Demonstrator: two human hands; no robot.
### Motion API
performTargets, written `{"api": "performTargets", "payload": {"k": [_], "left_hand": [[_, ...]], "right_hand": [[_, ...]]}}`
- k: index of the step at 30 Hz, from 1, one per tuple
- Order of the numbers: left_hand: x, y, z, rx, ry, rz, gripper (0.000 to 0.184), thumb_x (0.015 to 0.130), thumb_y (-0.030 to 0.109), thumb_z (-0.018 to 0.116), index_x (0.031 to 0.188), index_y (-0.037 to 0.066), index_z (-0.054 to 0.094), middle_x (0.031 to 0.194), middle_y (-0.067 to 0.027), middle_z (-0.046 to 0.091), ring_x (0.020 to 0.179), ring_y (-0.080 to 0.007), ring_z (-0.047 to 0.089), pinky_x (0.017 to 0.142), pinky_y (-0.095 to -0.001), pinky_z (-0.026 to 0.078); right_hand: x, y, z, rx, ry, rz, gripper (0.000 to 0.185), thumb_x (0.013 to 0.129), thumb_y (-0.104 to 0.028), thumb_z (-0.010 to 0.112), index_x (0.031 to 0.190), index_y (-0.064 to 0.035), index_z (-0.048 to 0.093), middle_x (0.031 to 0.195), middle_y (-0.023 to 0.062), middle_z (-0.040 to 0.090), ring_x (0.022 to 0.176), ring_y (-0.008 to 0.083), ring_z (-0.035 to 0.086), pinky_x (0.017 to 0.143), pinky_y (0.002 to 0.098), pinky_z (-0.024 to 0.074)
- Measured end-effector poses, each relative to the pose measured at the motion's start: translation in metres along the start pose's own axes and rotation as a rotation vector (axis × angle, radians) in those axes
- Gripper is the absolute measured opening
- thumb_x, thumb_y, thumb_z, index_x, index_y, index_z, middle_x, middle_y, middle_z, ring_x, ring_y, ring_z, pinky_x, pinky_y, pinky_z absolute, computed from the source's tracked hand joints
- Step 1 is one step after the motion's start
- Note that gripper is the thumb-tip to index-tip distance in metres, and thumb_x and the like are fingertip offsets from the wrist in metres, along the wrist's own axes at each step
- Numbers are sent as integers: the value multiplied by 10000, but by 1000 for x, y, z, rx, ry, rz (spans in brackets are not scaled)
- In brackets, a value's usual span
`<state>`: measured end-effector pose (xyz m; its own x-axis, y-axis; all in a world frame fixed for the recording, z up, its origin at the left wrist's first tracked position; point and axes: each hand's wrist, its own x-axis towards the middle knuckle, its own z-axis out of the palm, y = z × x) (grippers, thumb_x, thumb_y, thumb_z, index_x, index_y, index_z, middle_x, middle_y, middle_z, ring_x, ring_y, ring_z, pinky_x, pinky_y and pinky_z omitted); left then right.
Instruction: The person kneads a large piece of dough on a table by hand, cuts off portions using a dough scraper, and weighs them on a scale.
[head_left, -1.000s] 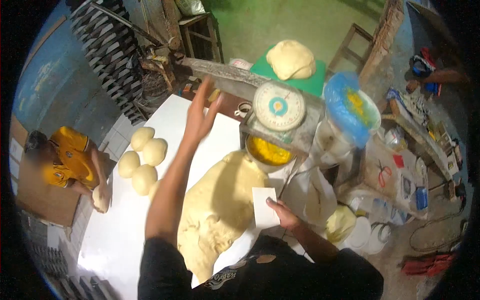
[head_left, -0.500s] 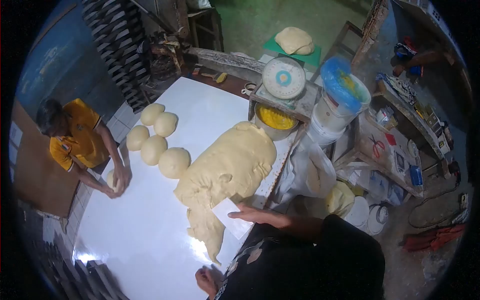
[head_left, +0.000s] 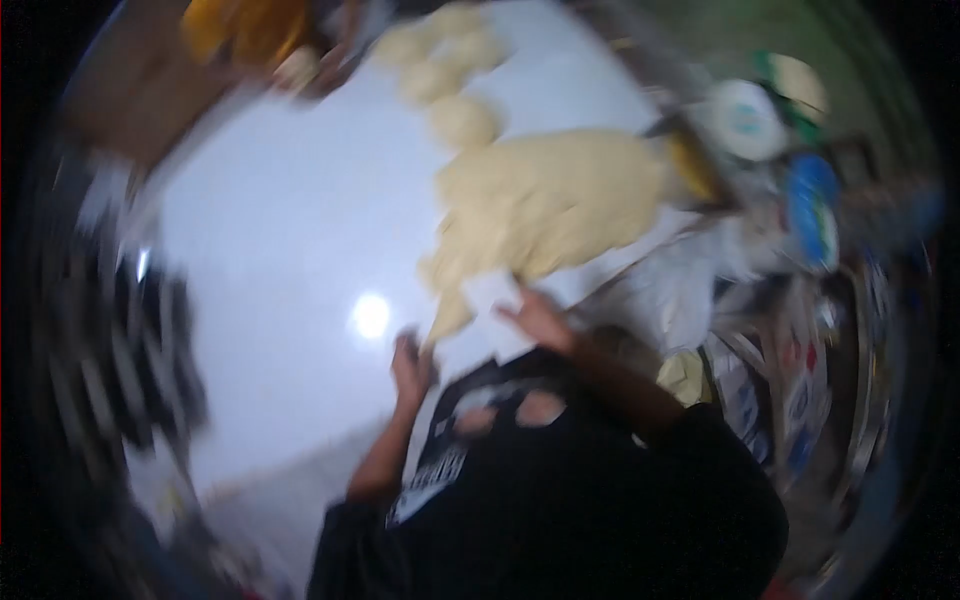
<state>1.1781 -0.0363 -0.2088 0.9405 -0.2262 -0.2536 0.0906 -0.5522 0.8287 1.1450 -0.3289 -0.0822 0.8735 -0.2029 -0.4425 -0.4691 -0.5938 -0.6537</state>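
Observation:
A large mass of pale yellow dough (head_left: 560, 195) lies on the white tabletop, with a narrow tail of dough (head_left: 452, 315) trailing toward me. My right hand (head_left: 540, 320) grips a flat white dough scraper (head_left: 497, 305), which is at the dough's near edge beside that tail. Close to the tail's tip is my left hand (head_left: 410, 368); its fingers are smeared by motion, and whether they touch the dough is unclear. Farther off, several round dough balls (head_left: 465, 122) sit grouped beyond the mass.
Across the white table (head_left: 270, 220), a co-worker in a yellow shirt (head_left: 265, 30) has hands around a dough ball (head_left: 297, 68). On the right are a dial scale (head_left: 748, 120), a bowl with yellow contents (head_left: 692, 168) and a blue plastic-covered bucket (head_left: 812, 205). Dark stacked racks (head_left: 140, 350) stand left.
My view has swung, so the table and dough appear shifted and turned, and the picture is blurred. My left hand is now nearer the dough tail. The scraper is still in my right hand.

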Motion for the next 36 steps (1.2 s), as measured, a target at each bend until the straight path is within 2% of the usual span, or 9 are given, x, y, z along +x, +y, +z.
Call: {"api": "performTargets", "payload": {"k": [3, 10, 15, 18, 22, 25, 31, 34, 36], "left_hand": [[-20, -9, -8, -58, 156, 85, 163, 909, 94, 689, 1044, 3, 683, 924, -172, 687, 812, -299, 684, 754, -378, 543], [-36, -4, -11, -69, 316, 18, 169, 927, 118, 669, 1054, 10, 698, 951, -190, 693, 852, -309, 705, 771, -377, 557], [-31, -10, -33, -442, 483, -244, 201, 974, 146, 657, 1069, -23, 711, 999, -71, 724, 891, -144, 645, 839, -310, 521], [-1, 13, -45, -600, 444, -260, 299, 985, 233, 690, 1159, -10, 702, 1046, -88, 710, 953, -171, 659, 855, -315, 534], [81, 158, -31, -823, 203, -8, 335, 1031, 206, 631, 1270, -28, 623, 1187, -107, 687, 1101, -197, 668, 965, -379, 546], [136, 271, 11, -854, -74, 195, 445, 1041, 212, 595, 1379, -72, 546, 1327, -148, 622, 1237, -243, 609, 1047, -389, 496], [193, 583, 179, -701, -562, 863, 469, 1048, 99, 583, 1486, -43, 494, 1459, -151, 574, 1313, -201, 551, 1116, -332, 434], [180, 709, 253, -557, -553, 1206, 518, 1007, 96, 635, 1500, 9, 501, 1482, -158, 573, 1309, -188, 563, 1069, -296, 438], [165, 769, 298, -471, -441, 1423, 493, 990, 134, 643, 1451, -4, 537, 1467, -203, 574, 1318, -345, 586, 1095, -349, 446]], "right_hand": [[11, -29, 50, 226, -75, -289, 510, 931, -313, 714, 1303, 3, 568, 1130, 297, 680, 1074, 456, 658, 917, 481, 537], [38, -53, 156, -220, -238, -486, 451, 984, -240, 572, 1328, 52, 547, 1051, 299, 699, 945, 484, 682, 845, 531, 539], [69, -67, 134, -37, -245, -383, 547, 980, -364, 614, 1312, 66, 549, 1073, 307, 695, 989, 470, 685, 858, 516, 548], [80, -41, 74, -135, -128, -270, 655, 960, -513, 592, 1413, -49, 500, 1119, 285, 693, 1042, 485, 665, 920, 541, 527], [84, 13, 4, 87, 106, -258, 721, 921, -541, 661, 1421, -43, 515, 1182, 255, 679, 1104, 412, 657, 958, 496, 508], [79, 47, -20, 726, -7, -238, 583, 958, -370, 702, 1377, 6, 551, 1176, 157, 679, 1071, 254, 634, 939, 404, 507], [58, 143, -110, 681, 180, -163, 491, 979, -402, 676, 1329, -63, 614, 1036, 96, 709, 934, 197, 668, 843, 361, 543], [25, 165, -181, 632, 93, 8, 519, 990, -431, 659, 1348, -60, 602, 1132, 88, 697, 1039, 206, 642, 905, 375, 517], [11, 186, -201, 794, 203, -69, 505, 999, -432, 644, 1325, -47, 609, 1127, 92, 697, 1032, 203, 643, 892, 386, 516]]}}
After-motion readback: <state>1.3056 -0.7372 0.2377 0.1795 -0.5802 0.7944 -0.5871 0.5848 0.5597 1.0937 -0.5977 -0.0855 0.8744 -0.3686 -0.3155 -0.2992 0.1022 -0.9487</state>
